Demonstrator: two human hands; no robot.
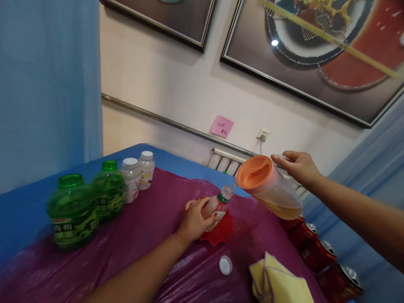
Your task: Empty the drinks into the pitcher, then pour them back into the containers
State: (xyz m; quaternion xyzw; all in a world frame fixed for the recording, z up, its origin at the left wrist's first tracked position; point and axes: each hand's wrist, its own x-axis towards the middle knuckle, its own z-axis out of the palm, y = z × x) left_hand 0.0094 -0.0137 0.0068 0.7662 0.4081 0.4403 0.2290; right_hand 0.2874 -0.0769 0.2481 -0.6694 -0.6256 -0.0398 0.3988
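Observation:
My left hand (196, 219) is wrapped round a small clear plastic bottle (218, 207) with a green neck band. The bottle is uncapped and stands tilted in my view, over a red scalloped dish (221, 235). My right hand (298, 166) grips the handle of a clear pitcher (279, 198) with an orange lid. The pitcher is tipped to the left with pale yellow-brown liquid inside, and its spout is at the bottle's mouth, where a thin stream shows. In front of the dish a white cap (225, 265) lies on the purple plastic sheet (139, 235).
On the left stand two green jars (74, 219) and two clear white-capped bottles (147, 170). Several red cans (322, 254) line the right edge. A folded yellow cloth (282, 282) lies at the front right. Behind the blue table is a wall with a pipe (176, 122).

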